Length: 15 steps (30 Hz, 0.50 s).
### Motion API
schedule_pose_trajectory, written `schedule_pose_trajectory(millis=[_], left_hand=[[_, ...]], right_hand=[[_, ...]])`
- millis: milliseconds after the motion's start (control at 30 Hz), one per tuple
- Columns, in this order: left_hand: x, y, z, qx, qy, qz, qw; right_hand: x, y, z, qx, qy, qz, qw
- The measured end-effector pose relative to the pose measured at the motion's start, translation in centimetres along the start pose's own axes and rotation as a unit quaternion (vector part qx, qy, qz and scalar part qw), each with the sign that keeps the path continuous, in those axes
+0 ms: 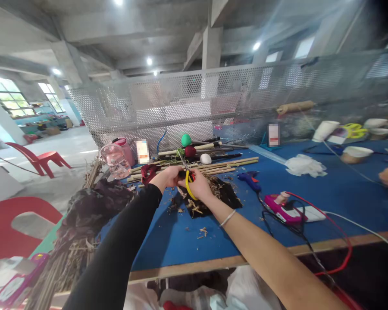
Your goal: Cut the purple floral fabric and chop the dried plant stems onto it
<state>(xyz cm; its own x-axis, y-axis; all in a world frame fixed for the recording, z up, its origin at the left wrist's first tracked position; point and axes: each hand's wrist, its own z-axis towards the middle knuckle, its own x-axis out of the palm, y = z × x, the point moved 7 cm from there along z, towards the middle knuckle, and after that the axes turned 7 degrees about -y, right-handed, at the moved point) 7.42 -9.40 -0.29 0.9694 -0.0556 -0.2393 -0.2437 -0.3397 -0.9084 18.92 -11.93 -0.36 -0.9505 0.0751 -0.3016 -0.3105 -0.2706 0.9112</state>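
Mesh screen (213,99) stood well behind the black sheet (228,196), which lay on the blue tabletop (310,202). A big heap of dried stalks (84,232) hung off the tabletop edge left of the sheet. Long sticks (226,163) lay in a row just behind the sheet, with a pink bottle (116,159) behind and left of it. A pink power strip (284,209) sat right of the sheet, and a blue glue gun (250,180) just beside the sheet's right edge.

Both hands worked over the sheet's left end. Left hand (170,175), in a black sleeve, was curled closed at the blades; what it pinched was too small to tell. Right hand (200,185), bracelet on the wrist, was closed through the yellow handles of the scissors (187,174), with the blades pointing up and away, above the sheet's back-left corner.

Trimmings (195,211) were scattered on the sheet and in front of it.

Progress, as a judgement: some cutting looked done, given those scraps. Plenty looked left, since the sticks and the stalk heap lay whole and uncut.
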Motion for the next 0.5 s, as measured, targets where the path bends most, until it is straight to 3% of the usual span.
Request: schedule_pose_trajectory(millis=[100,233,267,333,400,500], left_hand=[[-0.8,-0.3,-1.4,0.056,-0.03,0.112,0.992],[-1.4,3.2,-5.1,0.115,-0.09,0.247,0.958],[-0.9,4.5,-6.0,0.135,-0.091,0.293,0.942],[0.6,6.3,-7.8,0.228,-0.092,0.468,0.849],[0.9,8.0,-8.6,0.26,-0.099,0.55,0.787],[-2.1,8.9,-8.5,0.221,-0.139,0.578,0.773]], right_hand=[[-1.2,-1.2,1.5,0.026,-0.017,0.002,1.0],[-2.6,-2.0,2.4,0.05,-0.014,0.036,0.998],[-2.8,-2.0,2.5,0.055,-0.012,0.046,0.997],[-3.0,-1.9,2.5,0.061,-0.009,0.065,0.996],[-2.7,-1.5,2.5,0.058,-0.003,0.084,0.995],[-0.7,-0.5,1.5,0.044,0.026,0.114,0.992]])
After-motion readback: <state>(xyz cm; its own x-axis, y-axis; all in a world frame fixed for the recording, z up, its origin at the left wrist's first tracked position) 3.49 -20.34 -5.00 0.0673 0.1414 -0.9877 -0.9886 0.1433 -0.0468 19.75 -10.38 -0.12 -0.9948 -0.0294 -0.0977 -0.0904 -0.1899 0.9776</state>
